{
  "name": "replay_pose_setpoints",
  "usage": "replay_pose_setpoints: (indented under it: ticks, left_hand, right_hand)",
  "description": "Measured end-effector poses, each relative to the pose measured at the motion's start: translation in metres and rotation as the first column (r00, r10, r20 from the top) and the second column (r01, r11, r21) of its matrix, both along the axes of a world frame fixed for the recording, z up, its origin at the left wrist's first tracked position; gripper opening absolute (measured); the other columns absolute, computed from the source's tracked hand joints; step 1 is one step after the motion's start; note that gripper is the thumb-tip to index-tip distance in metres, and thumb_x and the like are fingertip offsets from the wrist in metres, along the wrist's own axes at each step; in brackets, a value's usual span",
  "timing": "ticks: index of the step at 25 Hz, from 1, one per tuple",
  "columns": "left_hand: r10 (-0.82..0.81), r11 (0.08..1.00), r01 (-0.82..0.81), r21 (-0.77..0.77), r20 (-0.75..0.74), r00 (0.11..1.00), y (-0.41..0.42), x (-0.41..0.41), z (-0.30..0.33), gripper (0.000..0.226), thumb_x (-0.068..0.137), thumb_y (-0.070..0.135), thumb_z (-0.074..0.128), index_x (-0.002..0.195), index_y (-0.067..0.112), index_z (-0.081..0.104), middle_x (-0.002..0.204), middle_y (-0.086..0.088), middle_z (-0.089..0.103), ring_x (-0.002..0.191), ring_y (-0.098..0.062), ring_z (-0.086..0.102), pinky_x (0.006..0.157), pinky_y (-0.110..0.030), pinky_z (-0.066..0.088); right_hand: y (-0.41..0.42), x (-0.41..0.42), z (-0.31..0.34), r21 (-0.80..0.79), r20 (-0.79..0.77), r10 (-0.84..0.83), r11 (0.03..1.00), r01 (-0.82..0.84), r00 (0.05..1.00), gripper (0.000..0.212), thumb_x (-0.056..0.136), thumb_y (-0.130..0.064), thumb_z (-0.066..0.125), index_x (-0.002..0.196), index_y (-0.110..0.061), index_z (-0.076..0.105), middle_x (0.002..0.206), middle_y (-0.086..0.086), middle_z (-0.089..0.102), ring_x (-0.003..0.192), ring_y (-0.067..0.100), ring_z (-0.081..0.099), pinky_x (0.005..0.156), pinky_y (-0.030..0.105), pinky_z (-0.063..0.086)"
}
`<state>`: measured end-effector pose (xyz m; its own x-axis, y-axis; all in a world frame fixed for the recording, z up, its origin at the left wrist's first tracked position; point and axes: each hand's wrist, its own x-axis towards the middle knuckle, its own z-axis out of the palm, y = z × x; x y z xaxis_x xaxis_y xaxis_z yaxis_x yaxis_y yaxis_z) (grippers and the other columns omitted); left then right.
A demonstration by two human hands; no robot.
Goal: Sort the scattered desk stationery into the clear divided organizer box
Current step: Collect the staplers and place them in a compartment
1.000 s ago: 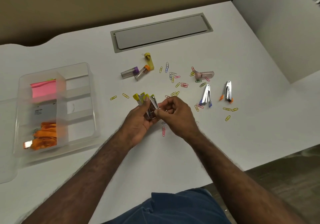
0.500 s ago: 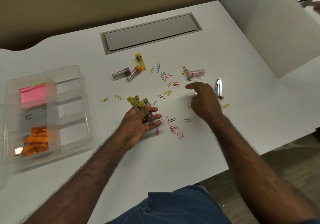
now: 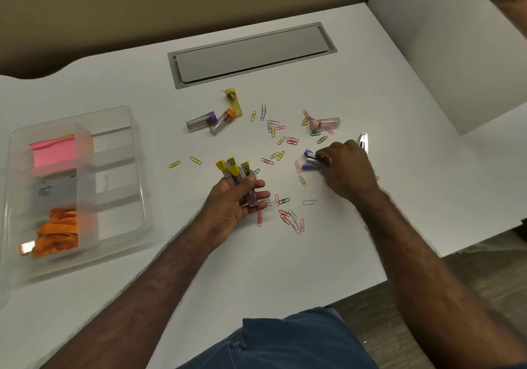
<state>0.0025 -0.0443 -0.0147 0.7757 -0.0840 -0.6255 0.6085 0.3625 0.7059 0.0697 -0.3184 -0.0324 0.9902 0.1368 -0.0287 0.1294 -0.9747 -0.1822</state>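
Note:
My left hand [image 3: 235, 201] is closed around a bundle of yellow-tipped staple removers [image 3: 238, 174] at the desk's middle. To its right, my right hand [image 3: 346, 169] grips a purple-tipped staple remover [image 3: 310, 160] lying on the desk. A second, orange-tipped staple remover [image 3: 363, 142] sits just beyond that hand, partly hidden. Several coloured paper clips [image 3: 285, 140] lie scattered between and below the hands. The clear divided organizer box [image 3: 114, 152] stands at the left, holding pink sticky notes [image 3: 52, 152], a label card and orange lanyards [image 3: 58, 231].
Small clear lead tubes with purple [image 3: 199, 122], orange [image 3: 222, 120] and yellow [image 3: 235, 103] caps lie behind the clips; a pink one [image 3: 325, 123] lies further right. A grey cable hatch [image 3: 251, 53] is set into the desk's back. A white partition [image 3: 456, 54] stands at the right.
My right hand left the bundle, reached right across the clips and closed on the purple-tipped staple remover. My left hand kept holding the yellow-tipped bundle.

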Motion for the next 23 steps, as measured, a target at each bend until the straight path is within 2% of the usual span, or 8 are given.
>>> replay_pose_setpoints:
  ticks: [2, 4, 9, 11, 14, 16, 20, 23]
  left_hand:
    - [-0.005, 1.0, 0.005, 0.01, 0.008, 1.0, -0.002, 0.001, 0.0, 0.029, 0.099, 0.02, 0.064, 0.126, 0.013, 0.059, 0.114, -0.017, 0.074, 0.102, -0.036, 0.074, 0.08, -0.044, 0.063]
    - [-0.01, 1.0, 0.01, 0.029, 0.02, 1.0, -0.004, 0.003, 0.0, 0.03, 0.099, 0.018, 0.064, 0.127, 0.012, 0.058, 0.115, -0.016, 0.074, 0.103, -0.035, 0.074, 0.086, -0.049, 0.061]
    - [-0.041, 0.997, 0.037, 0.061, 0.058, 0.997, -0.009, 0.001, 0.004, 0.036, 0.095, 0.017, 0.07, 0.128, 0.013, 0.056, 0.12, -0.014, 0.073, 0.104, -0.031, 0.074, 0.092, -0.053, 0.059]
    - [-0.058, 0.997, 0.052, 0.054, 0.102, 0.993, -0.012, -0.001, 0.006, 0.04, 0.094, 0.017, 0.071, 0.13, 0.014, 0.056, 0.12, -0.011, 0.073, 0.107, -0.03, 0.073, 0.092, -0.052, 0.059]
    - [-0.07, 0.997, 0.063, 0.047, 0.161, 0.985, -0.015, -0.005, 0.007, 0.044, 0.094, 0.018, 0.07, 0.136, 0.017, 0.056, 0.124, -0.007, 0.073, 0.112, -0.027, 0.072, 0.091, -0.048, 0.059]
    - [-0.065, 0.997, 0.056, 0.058, 0.166, 0.984, -0.015, -0.006, 0.007, 0.044, 0.095, 0.018, 0.069, 0.137, 0.018, 0.056, 0.124, -0.008, 0.073, 0.111, -0.028, 0.072, 0.091, -0.047, 0.06]
    - [-0.059, 0.995, 0.046, 0.085, 0.156, 0.986, -0.015, -0.009, 0.007, 0.038, 0.095, 0.02, 0.069, 0.132, 0.02, 0.059, 0.117, -0.01, 0.075, 0.106, -0.031, 0.073, 0.085, -0.045, 0.061]
    - [-0.057, 0.995, 0.044, 0.091, 0.142, 0.988, -0.018, -0.012, 0.005, 0.038, 0.093, 0.019, 0.071, 0.13, 0.019, 0.061, 0.114, -0.011, 0.075, 0.103, -0.031, 0.074, 0.084, -0.045, 0.062]
  right_hand:
    - [0.009, -0.004, 0.005, 0.07, -0.043, -0.036, 0.997, 0.039, 0.998, 0.021, 0.089, -0.021, 0.072, 0.109, -0.024, 0.078, 0.099, -0.001, 0.074, 0.092, 0.026, 0.058, 0.081, 0.04, 0.052]
    - [0.023, -0.012, 0.011, 0.263, -0.123, -0.093, 0.957, 0.123, 0.988, 0.027, 0.09, -0.026, 0.074, 0.117, -0.024, 0.076, 0.106, -0.003, 0.074, 0.093, 0.021, 0.063, 0.084, 0.04, 0.056]
    - [0.062, -0.046, 0.03, 0.658, -0.294, -0.137, 0.688, 0.305, 0.946, 0.036, 0.086, -0.034, 0.082, 0.121, -0.029, 0.074, 0.098, -0.014, 0.075, 0.083, 0.001, 0.068, 0.074, 0.021, 0.055]
    - [0.076, -0.06, 0.034, 0.746, -0.351, -0.102, 0.57, 0.344, 0.931, 0.039, 0.084, -0.034, 0.086, 0.121, -0.027, 0.075, 0.095, -0.011, 0.076, 0.082, 0.001, 0.069, 0.076, 0.025, 0.059]
    - [0.091, -0.072, 0.033, 0.79, -0.4, -0.061, 0.482, 0.378, 0.915, 0.037, 0.083, -0.034, 0.085, 0.118, -0.027, 0.077, 0.096, -0.007, 0.077, 0.087, 0.013, 0.074, 0.079, 0.046, 0.065]
    - [0.094, -0.075, 0.031, 0.8, -0.39, -0.026, 0.485, 0.353, 0.921, 0.035, 0.082, -0.035, 0.083, 0.117, -0.028, 0.078, 0.098, -0.007, 0.077, 0.088, 0.017, 0.075, 0.08, 0.051, 0.065]
    - [0.088, -0.079, 0.034, 0.792, -0.381, 0.03, 0.525, 0.31, 0.924, 0.028, 0.088, -0.03, 0.082, 0.115, -0.029, 0.08, 0.099, -0.008, 0.079, 0.091, 0.013, 0.076, 0.088, 0.045, 0.064]
    - [0.074, -0.075, 0.043, 0.767, -0.401, 0.025, 0.555, 0.321, 0.916, 0.026, 0.089, -0.037, 0.081, 0.113, -0.027, 0.08, 0.097, -0.01, 0.08, 0.089, 0.009, 0.077, 0.086, 0.042, 0.065]
